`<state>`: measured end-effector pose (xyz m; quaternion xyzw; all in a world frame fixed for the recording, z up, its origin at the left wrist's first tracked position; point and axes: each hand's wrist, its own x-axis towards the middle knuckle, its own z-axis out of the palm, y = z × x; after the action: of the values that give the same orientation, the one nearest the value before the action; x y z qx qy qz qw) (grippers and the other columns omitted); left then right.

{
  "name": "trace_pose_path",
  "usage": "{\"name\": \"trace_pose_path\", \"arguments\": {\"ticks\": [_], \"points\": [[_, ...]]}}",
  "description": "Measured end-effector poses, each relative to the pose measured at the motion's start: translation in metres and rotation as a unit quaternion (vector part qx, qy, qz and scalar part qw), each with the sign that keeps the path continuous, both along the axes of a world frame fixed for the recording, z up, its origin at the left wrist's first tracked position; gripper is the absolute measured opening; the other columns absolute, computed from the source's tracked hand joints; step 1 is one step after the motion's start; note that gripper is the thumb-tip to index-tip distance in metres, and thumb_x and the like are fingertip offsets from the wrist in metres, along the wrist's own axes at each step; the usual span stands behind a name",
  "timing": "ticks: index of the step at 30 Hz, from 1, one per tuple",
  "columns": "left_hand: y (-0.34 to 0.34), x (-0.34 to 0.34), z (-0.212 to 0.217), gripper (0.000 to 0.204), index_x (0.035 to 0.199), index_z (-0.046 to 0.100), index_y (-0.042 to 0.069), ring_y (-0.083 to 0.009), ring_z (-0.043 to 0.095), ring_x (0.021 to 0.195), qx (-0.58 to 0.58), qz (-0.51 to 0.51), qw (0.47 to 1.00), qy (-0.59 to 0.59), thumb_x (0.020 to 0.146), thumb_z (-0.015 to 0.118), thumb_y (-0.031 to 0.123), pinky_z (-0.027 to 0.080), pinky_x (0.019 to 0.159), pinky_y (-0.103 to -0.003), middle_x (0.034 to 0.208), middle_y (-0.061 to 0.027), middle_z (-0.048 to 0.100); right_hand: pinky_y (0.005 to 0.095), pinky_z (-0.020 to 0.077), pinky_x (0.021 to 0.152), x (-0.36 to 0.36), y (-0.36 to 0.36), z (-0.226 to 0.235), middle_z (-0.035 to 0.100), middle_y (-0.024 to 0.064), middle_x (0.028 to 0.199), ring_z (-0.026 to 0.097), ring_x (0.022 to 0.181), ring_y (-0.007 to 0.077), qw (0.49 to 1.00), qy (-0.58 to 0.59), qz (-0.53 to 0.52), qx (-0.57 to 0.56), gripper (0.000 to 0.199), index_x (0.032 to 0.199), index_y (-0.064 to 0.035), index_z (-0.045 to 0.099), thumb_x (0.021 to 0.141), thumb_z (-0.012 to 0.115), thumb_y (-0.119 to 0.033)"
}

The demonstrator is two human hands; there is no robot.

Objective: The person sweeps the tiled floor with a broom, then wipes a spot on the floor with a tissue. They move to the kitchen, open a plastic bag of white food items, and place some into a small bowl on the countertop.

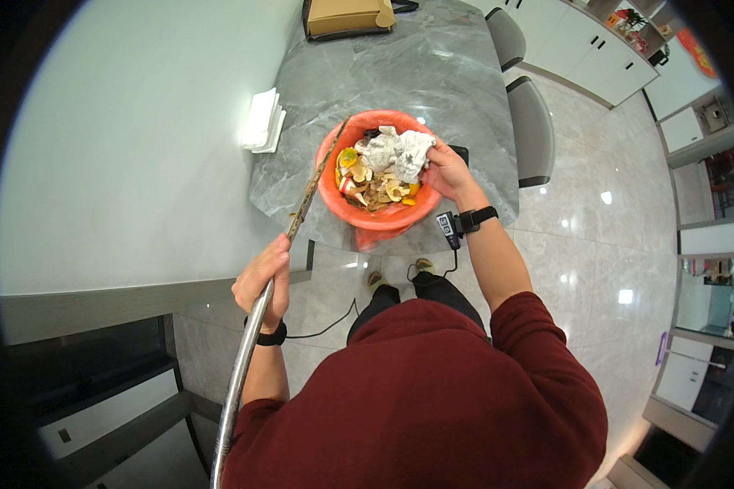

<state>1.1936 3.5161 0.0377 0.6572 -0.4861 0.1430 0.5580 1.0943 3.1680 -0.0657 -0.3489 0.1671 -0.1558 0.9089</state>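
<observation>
My left hand point(265, 279) grips a long metal pole point(240, 383) that runs up into a darker wooden shaft point(311, 189), whose far end leans against the rim of an orange bin. My right hand point(447, 173) holds the right rim of that bin point(381, 216), which is lined with an orange bag. Inside lie crumpled white paper point(398, 151) and food scraps point(375, 186), among them fruit peels and brown pieces. The bin sits at the near edge of a grey marble table point(400, 73). A black band is on each wrist.
A stack of white napkins point(263, 121) lies on the table's left edge. A brown cardboard box point(347, 15) sits at the far end. Two grey chairs point(532, 130) stand at the table's right. A white wall point(122, 147) is on my left; glossy floor tiles point(612, 244) spread to the right.
</observation>
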Motion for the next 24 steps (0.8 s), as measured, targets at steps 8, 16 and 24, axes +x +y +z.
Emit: {"name": "trace_pose_path", "arguments": {"ticks": [8,16,24], "points": [[0.012,0.019,-0.01,0.013,0.096,0.064,-0.003,-0.0311,0.067,0.097,0.037,-0.031,0.999,0.007,0.084,0.06,-0.008,0.051,0.089,-0.039,0.099,-0.0255,0.067,0.0411,0.0503,0.092,0.022,0.016,-0.002,0.059,0.0081,0.121,0.058,0.111,0.0215,0.997,-0.049,-0.054,-0.008,0.03,0.123,-0.008,0.053,0.093,0.047,-0.006],[0.009,0.051,-0.025,0.015,0.101,0.06,-0.006,-0.0367,0.064,0.101,0.038,-0.05,0.998,0.015,0.088,0.052,-0.007,0.052,0.088,-0.041,0.106,-0.0312,0.063,0.0372,0.0447,0.097,0.026,0.029,-0.032,0.057,0.0108,0.121,0.057,0.111,0.0252,0.989,-0.104,0.0,0.107,0.062,0.129,-0.0002,0.048,0.069,0.048,0.017],[-0.002,0.08,-0.038,0.016,0.103,0.059,-0.007,-0.0339,0.065,0.101,0.065,-0.077,0.995,0.029,0.089,0.053,-0.007,0.052,0.088,-0.038,0.109,-0.03,0.062,0.0316,0.051,0.088,0.031,0.066,-0.039,0.058,0.0091,0.117,0.058,0.105,0.0182,0.991,0.075,-0.05,-0.099,0.047,0.129,0.002,0.048,0.084,0.062,0.001]]}}
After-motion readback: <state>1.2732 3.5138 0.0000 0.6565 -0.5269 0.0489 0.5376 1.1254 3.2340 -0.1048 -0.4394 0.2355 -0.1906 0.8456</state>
